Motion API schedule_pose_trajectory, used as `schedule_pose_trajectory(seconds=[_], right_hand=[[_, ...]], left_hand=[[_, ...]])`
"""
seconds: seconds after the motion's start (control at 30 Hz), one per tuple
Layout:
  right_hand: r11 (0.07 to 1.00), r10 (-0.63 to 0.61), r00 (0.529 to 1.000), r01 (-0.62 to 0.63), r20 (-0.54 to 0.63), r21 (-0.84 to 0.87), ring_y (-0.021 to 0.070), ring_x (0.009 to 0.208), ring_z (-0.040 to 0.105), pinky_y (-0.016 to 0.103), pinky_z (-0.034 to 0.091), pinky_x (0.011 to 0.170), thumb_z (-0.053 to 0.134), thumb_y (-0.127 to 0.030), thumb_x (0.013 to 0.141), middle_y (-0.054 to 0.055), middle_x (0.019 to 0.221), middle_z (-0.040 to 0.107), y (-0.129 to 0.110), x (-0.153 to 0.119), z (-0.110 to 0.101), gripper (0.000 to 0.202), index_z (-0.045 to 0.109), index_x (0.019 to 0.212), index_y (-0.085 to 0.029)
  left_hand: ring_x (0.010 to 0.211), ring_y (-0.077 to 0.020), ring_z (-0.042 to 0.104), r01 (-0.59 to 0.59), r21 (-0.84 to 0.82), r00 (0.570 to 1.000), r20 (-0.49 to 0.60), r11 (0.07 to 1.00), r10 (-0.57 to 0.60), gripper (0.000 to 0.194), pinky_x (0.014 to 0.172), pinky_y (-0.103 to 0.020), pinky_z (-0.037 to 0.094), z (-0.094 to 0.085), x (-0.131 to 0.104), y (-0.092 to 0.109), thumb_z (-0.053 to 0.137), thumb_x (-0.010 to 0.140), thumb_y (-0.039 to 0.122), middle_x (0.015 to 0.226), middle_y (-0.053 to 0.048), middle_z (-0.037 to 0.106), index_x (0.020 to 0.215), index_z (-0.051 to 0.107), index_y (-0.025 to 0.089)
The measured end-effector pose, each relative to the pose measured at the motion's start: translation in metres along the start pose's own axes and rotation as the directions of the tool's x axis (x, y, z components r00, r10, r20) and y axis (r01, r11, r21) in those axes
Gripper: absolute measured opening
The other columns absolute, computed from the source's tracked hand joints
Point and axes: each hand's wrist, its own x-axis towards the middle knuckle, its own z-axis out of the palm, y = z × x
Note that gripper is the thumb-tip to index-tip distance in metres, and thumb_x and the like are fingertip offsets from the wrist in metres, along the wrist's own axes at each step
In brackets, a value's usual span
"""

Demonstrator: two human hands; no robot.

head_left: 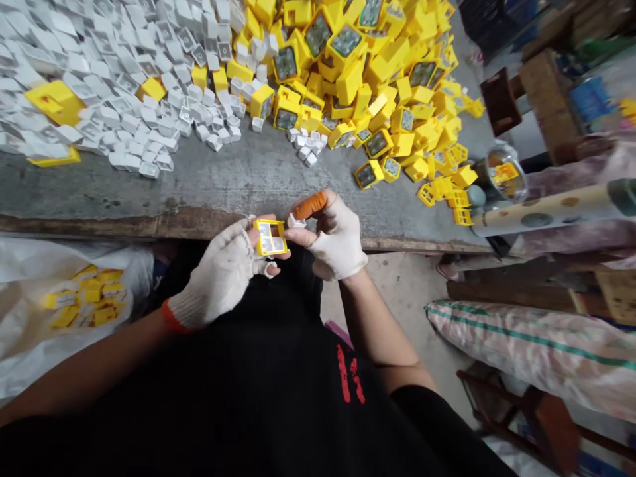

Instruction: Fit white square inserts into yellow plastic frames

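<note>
Your left hand [226, 262] grips a yellow frame [275, 253] by its edges, the unfilled corner lying toward your right hand [340, 235]. That right hand pinches a white cap [297, 222] at its fingertips, just beside the frame; contact between cap and frame cannot be confirmed.

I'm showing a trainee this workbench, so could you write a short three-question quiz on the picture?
1. Fill in the blank: the finger cover on the right hand is ____ in colour.
2. True or false: the left hand holds a yellow frame.
3. What does the right hand pinch?
A) a screwdriver
B) a small white piece
C) a paper label

Key: 1. orange; 2. true; 3. B.
</note>
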Motion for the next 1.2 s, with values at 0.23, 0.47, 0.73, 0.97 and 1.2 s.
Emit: schedule_pose_trajectory(seconds=[0.23,0.47,0.73,0.97,1.2], right_hand=[[0.871,-0.222,0.975,0.201,0.006,-0.449,0.0246,0.092,0.074,0.045,0.059,0.094,0.075,-0.066,0.111,0.003,0.099,0.082,-0.002,-0.019,0.002,0.038,0.084,0.115,-0.030],[0.506,-0.415,0.867,0.473,0.277,-0.721,0.0230,0.094,0.069,0.045,0.050,0.096,0.076,-0.047,0.115,0.003,0.103,0.080,0.013,-0.023,0.000,0.018,0.086,0.114,-0.031],[0.494,-0.100,0.992,-0.013,-0.071,-0.869,0.0331,0.118,0.075,0.056,0.060,0.110,0.066,-0.046,0.115,0.010,0.128,0.084,0.017,0.017,-0.094,0.035,0.083,0.145,-0.035],[0.258,0.226,0.948,-0.281,-0.225,-0.925,0.0370,0.117,0.080,0.057,0.064,0.108,0.075,-0.040,0.108,0.018,0.130,0.084,0.034,0.078,-0.148,0.040,0.078,0.143,-0.022],[0.422,0.196,0.980,-0.121,-0.040,-0.898,0.0366,0.110,0.081,0.057,0.063,0.111,0.089,-0.037,0.092,0.015,0.111,0.085,0.023,0.085,-0.095,0.041,0.087,0.128,-0.017]], left_hand=[[0.087,-0.0214,0.079,-0.019,-0.041,0.999,0.044,0.999,0.021,0.042,0.064,-0.027,0.065,-0.004,0.002,-0.004,0.107,0.084,0.042,0.110,-0.007,0.084,0.112,0.085,0.019],[0.089,-0.0215,0.078,0.031,-0.055,0.999,0.042,0.998,-0.029,0.043,0.065,-0.027,0.066,-0.007,0.004,-0.004,0.112,0.076,0.037,0.100,-0.005,0.084,0.110,0.089,0.023],[0.087,-0.0262,0.081,0.048,0.028,0.998,-0.039,0.998,-0.046,0.044,0.063,-0.030,0.064,-0.009,0.014,0.008,0.110,0.078,0.047,0.107,-0.007,0.085,0.108,0.086,0.024],[0.083,-0.0237,0.078,0.035,0.094,0.993,-0.119,0.995,-0.024,0.051,0.063,-0.030,0.064,0.001,0.015,0.010,0.110,0.075,0.043,0.107,-0.006,0.081,0.109,0.079,0.020],[0.083,-0.0249,0.080,0.049,0.108,0.994,-0.100,0.993,-0.038,0.051,0.061,-0.030,0.061,0.000,0.011,0.010,0.106,0.080,0.043,0.104,-0.005,0.079,0.114,0.076,0.020]])
